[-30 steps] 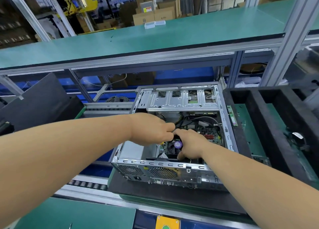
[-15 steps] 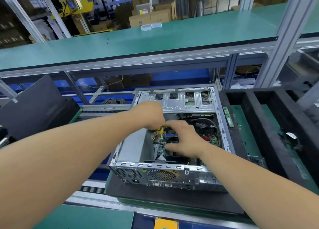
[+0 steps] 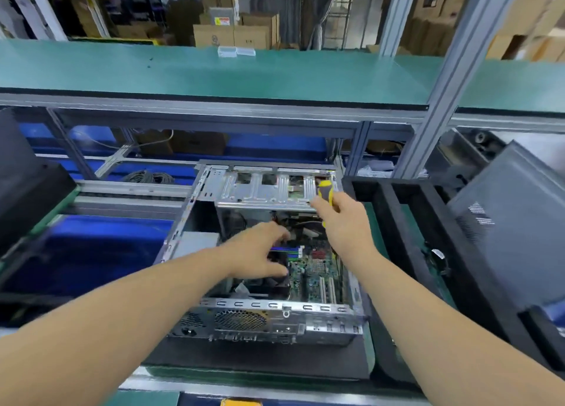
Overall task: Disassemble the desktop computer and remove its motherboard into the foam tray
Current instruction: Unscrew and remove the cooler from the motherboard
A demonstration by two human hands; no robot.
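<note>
Right hand [image 3: 344, 222] grips a yellow-and-grey screwdriver [image 3: 326, 193] by its handle, fingers curled round it, raised above the far right corner of the open computer case [image 3: 275, 314]. Left hand [image 3: 260, 252] reaches into the case with fingers spread and loosely bent over the black cooler [image 3: 276, 283]; whether it holds anything cannot be determined. The motherboard [image 3: 318, 274] lies seated in the case floor, just right of the left hand. The black foam tray [image 3: 406, 222] stands immediately right of the case.
</note>
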